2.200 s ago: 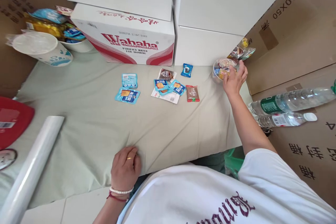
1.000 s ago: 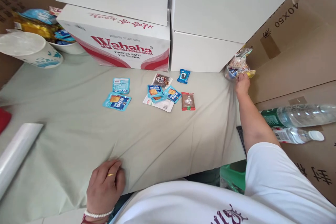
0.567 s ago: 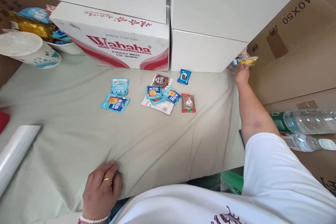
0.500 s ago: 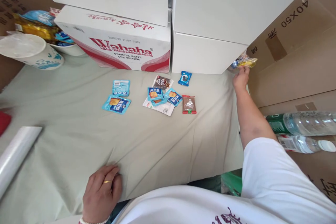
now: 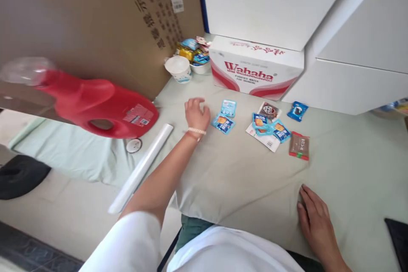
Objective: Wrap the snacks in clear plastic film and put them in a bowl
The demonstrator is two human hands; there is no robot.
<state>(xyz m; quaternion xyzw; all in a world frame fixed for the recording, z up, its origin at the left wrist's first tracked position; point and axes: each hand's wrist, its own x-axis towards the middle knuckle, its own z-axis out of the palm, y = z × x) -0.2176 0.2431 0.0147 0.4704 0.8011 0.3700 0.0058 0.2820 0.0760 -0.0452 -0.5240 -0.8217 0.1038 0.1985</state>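
My left hand (image 5: 196,112) is stretched forward over the pale green cloth (image 5: 242,178), fingers spread and slightly curled, holding nothing. It hovers just left of two light blue snack packets (image 5: 224,123), without touching them as far as I can see. My right hand (image 5: 314,221) lies flat and open on the cloth near its front edge. Further right lie a cluster of blue packets on a white one (image 5: 268,126), a brown packet (image 5: 298,146) and a dark blue packet (image 5: 297,111).
A Wahaha carton (image 5: 258,70) and white boxes (image 5: 357,76) stand behind the packets. A paper cup (image 5: 178,68) and a bowl of snacks (image 5: 195,53) sit at the back left. A red jug (image 5: 95,104), a film roll (image 5: 142,168) and a cardboard box (image 5: 95,17) are left.
The view has swung left. My left hand left the cloth's front edge and reached forward beside the blue packets. My right hand came back from the snack cup and lies flat.
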